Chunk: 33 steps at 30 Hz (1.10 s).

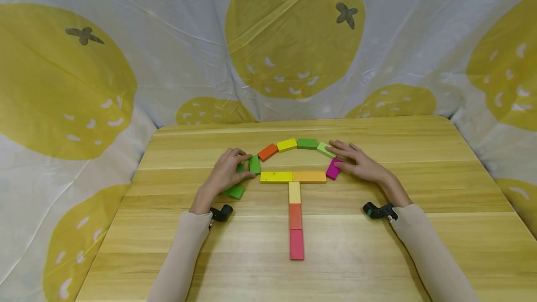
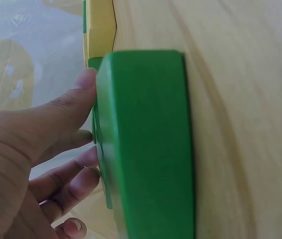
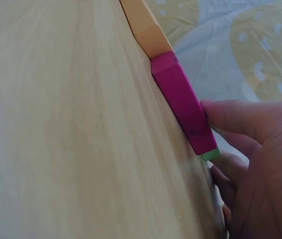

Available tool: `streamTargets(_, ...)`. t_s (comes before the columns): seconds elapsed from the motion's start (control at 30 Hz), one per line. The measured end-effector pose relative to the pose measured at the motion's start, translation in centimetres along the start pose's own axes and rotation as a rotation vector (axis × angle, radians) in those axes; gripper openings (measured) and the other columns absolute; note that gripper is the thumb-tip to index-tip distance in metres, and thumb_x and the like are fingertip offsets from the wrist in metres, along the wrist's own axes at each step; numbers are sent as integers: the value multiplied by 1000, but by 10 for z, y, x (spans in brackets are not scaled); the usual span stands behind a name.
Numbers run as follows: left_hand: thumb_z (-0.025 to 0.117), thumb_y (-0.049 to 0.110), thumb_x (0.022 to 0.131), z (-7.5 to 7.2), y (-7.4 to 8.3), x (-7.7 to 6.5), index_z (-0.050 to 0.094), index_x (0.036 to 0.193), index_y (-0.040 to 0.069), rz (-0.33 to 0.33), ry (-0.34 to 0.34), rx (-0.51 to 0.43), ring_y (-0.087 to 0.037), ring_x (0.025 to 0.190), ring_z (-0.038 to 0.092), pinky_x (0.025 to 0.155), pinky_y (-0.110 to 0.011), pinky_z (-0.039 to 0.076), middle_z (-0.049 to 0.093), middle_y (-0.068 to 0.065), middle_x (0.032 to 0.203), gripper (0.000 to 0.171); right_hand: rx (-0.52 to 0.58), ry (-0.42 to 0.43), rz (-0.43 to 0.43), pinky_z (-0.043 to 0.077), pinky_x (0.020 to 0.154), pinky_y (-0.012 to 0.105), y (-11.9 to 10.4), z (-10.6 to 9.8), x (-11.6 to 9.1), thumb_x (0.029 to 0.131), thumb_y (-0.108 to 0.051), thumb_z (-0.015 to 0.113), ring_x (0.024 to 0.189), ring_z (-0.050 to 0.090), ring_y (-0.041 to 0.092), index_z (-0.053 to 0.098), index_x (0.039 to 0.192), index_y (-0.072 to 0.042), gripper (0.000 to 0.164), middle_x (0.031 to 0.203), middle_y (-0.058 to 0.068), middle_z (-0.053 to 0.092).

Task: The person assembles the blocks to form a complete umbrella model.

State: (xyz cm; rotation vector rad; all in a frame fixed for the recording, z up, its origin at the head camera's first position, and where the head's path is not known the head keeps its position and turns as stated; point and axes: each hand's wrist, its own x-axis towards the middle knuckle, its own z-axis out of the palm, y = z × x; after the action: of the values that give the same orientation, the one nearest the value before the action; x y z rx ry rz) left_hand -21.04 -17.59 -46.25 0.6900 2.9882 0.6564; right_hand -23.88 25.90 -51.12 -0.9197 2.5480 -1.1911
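Observation:
On the table lies a flat umbrella-like figure of colored wooden blocks. My left hand [image 1: 226, 169] pinches a green block [image 1: 254, 165] at the left end of the arc, thumb at its near end and index finger at its far end. Close to that hand lies another green block [image 1: 235, 192], large in the left wrist view [image 2: 150, 144]; a further green piece [image 1: 240, 168] is mostly hidden by the fingers. My right hand [image 1: 360, 162] rests at the arc's right end, its fairly straight fingers touching the light green block [image 1: 326, 149] and its thumb against the magenta block [image 3: 183, 104].
Orange [image 1: 267, 152], yellow [image 1: 287, 145] and green [image 1: 307, 143] blocks complete the arc. Below are a long yellow block [image 1: 276, 177] and a light orange block [image 1: 309, 177], then a stem of cream [image 1: 295, 192], orange-red [image 1: 295, 216] and red [image 1: 297, 244] blocks. A patterned cloth hangs behind.

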Motion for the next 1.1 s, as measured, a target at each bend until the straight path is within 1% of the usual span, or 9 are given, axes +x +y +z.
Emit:
streamTargets(0.57, 85, 29, 86, 2, -4, 1, 67, 136, 0, 22, 8, 11, -32, 112, 56, 91, -47, 47, 66, -18, 128, 60, -2, 2, 3, -3, 126, 65, -1, 0, 0, 105, -16, 59, 159, 15, 45, 44, 158, -10, 56, 170, 20, 26)
streamTargets(0.87, 85, 29, 86, 1, -2, 1, 67, 135, -1, 23, 11, 11, -33, 113, 57, 91, -47, 48, 66, -19, 127, 60, -3, -10, 40, -5, 127, 63, -4, -1, 2, 109, -21, 50, 161, 12, 42, 42, 159, -14, 51, 172, 16, 23)
streamTargets(1.1, 85, 28, 86, 1, -1, 2, 67, 135, -1, 11, 8, 6, -33, 115, 57, 94, -48, 49, 66, -18, 128, 60, -19, -25, 49, -6, 127, 63, -5, -1, 1, 109, -23, 50, 161, 10, 40, 41, 160, -16, 52, 173, 14, 21)
